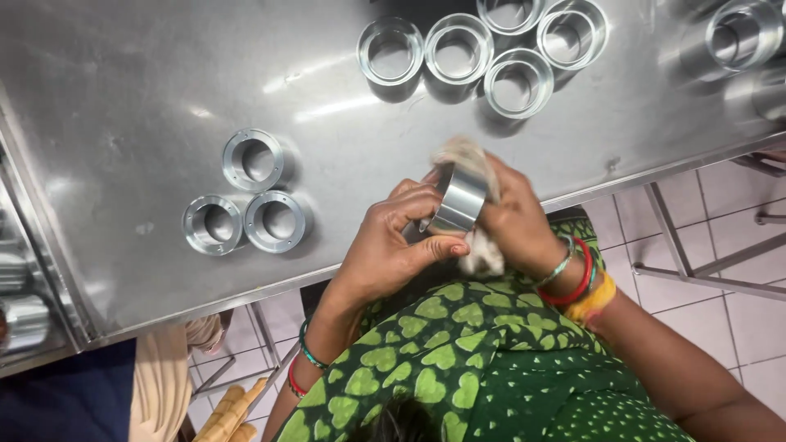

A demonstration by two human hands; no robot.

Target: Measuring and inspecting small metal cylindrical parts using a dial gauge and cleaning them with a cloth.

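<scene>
Shiny steel covers the whole table [123,98] we look down on from the head camera, and pale floor tiles [737,245] show past its edge on the right. Five bright metal rings [458,47] stand close together at the far side of the table. Three flat-rimmed rings [254,160] sit in a little group to the left, well apart from our hands. One more big metal piece [737,34] stands in the far right corner. More round metal parts [20,315] sit on a lower shelf at the left edge. Thin table legs [679,254] show below on the right. Nothing lies between us and the hands.

We hold one shiny ring [458,200] up in the air, just past the near edge of the table, over our green dress with hearts [442,352]. Our left hand [389,245] grips the ring from the left, with the fingers curled over the top and the thumb pressed under it. Our right hand [512,217] is closed around a pale cloth [471,160] and presses it against the ring. The cloth sticks out above the ring and hangs below it too. Both wrists bend in toward each other. Bangles [573,274] circle the right wrist, and thinner ones [309,348] circle the left.
</scene>
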